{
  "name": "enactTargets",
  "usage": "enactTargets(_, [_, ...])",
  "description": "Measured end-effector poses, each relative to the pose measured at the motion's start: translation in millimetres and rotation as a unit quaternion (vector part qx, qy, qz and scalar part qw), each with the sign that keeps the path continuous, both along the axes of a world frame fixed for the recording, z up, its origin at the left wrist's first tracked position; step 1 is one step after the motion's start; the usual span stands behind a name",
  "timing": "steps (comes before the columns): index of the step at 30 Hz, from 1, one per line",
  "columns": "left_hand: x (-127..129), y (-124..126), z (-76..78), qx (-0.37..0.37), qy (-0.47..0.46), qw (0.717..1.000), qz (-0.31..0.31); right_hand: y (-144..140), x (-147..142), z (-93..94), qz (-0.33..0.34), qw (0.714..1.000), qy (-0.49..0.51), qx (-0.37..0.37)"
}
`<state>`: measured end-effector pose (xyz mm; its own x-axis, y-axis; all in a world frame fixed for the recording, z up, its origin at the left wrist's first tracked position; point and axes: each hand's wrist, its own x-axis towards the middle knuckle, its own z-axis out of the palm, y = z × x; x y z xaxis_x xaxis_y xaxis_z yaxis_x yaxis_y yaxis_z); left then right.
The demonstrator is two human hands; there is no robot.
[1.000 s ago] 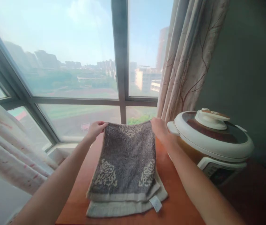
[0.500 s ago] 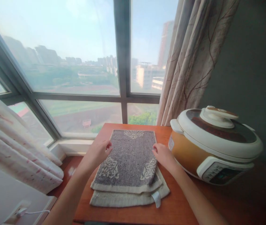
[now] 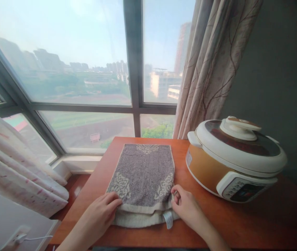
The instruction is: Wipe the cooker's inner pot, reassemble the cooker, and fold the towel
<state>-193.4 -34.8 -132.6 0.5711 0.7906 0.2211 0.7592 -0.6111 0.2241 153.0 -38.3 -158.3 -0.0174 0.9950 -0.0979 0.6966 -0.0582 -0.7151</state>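
Note:
A grey towel [image 3: 144,174] with cream scroll patterns and a cream border lies folded on the wooden table [image 3: 85,195]. Its lower layer sticks out at the near edge, where a white label [image 3: 168,219] hangs. My left hand [image 3: 103,211] is at the near left corner, thumb and fingers closed on the towel's edge. At the near right side, my right hand [image 3: 184,205] pinches the other edge between thumb and forefinger.
An electric cooker [image 3: 232,160] with a white rim and glass lid stands to the right on the table. Windows and a curtain [image 3: 208,69] lie beyond the table. At lower left, a white cord is plugged into a wall socket [image 3: 17,238].
Both hands have moved nearer, from beside the towel's middle to its near corners, and now grip it. The near edges have drawn inward slightly, and the camera view has shifted a little.

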Motion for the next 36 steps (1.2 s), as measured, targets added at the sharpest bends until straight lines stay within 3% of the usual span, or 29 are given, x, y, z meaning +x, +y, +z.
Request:
enactTargets(6, [-4.5, -2.7, 11.9, 0.08, -0.081, 0.993, -0.024, -13.4, 28.5, 2.8, -0.046, 0.977, 0.207, 0.021])
enactTargets(10, [-2.5, -13.2, 28.3, 0.137, -0.068, 0.986, -0.062, -24.5, 40.3, 8.7, -0.069, 0.973, 0.22, 0.015])
enactTargets(13, [0.8, -24.2, 35.9, 0.149, -0.04, 0.984, -0.09, -28.4, 44.6, 1.9, -0.064, 0.974, 0.216, 0.008])
enactTargets(16, [5.0, -34.6, 34.6, 0.146, -0.002, 0.984, -0.102, -29.4, 46.3, -12.9, -0.061, 0.981, 0.184, 0.005])
enactTargets(19, [9.5, -42.1, 25.7, 0.131, 0.023, 0.986, -0.1, -31.2, 43.5, -22.9, -0.054, 0.995, 0.087, 0.016])
enactTargets(23, [6.6, -45.3, 13.1, 0.091, 0.04, 0.992, -0.076, -37.9, 32.7, -15.7, -0.03, 0.996, -0.078, 0.038])
enactTargets(26, [-7.1, -44.1, 8.4, 0.091, 0.037, 0.994, -0.049, -41.6, 24.0, -5.0, -0.032, 0.992, -0.111, 0.046])
enactTargets(30, [-28.3, -41.9, 8.2, 0.103, 0.033, 0.994, -0.027, -40.0, 19.6, 0.7, -0.016, 0.999, -0.048, 0.014])
enactTargets(36, [-39.0, -38.0, 13.3, 0.105, 0.012, 0.994, -0.041, -36.1, 18.6, 2.4, 0.034, 0.985, 0.152, -0.068])
